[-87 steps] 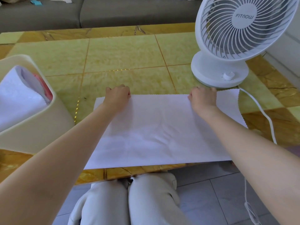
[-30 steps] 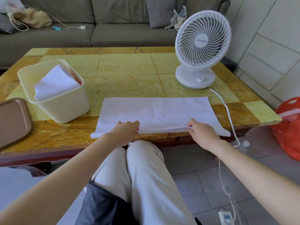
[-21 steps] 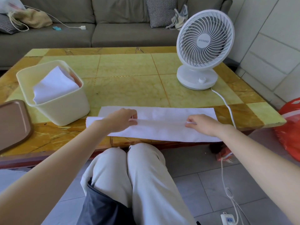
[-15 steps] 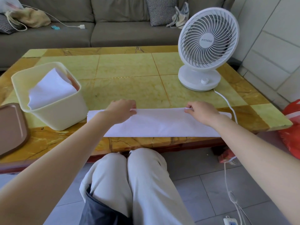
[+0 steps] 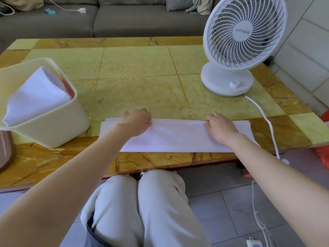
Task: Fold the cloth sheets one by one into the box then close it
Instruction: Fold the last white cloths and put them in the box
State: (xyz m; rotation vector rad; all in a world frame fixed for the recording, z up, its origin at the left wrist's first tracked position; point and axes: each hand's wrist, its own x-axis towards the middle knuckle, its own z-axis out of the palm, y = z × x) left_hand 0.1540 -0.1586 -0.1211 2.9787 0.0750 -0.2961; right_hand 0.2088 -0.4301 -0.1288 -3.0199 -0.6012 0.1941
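Observation:
A white cloth sheet lies folded into a long narrow strip near the front edge of the table. My left hand pinches the sheet's far folded edge toward the left. My right hand pinches that same edge toward the right. The cream box stands open at the left of the table, with folded white sheets sticking out above its rim. A brown lid lies at the far left edge, mostly cut off.
A white desk fan stands at the table's back right. Its white cord runs past the sheet's right end and over the table's front edge. A grey sofa sits behind the table. My knees are under the table's front edge.
My hands lifted the sheet's near edge and carried it away from me onto the far edge. The wide sheet is now a narrow strip.

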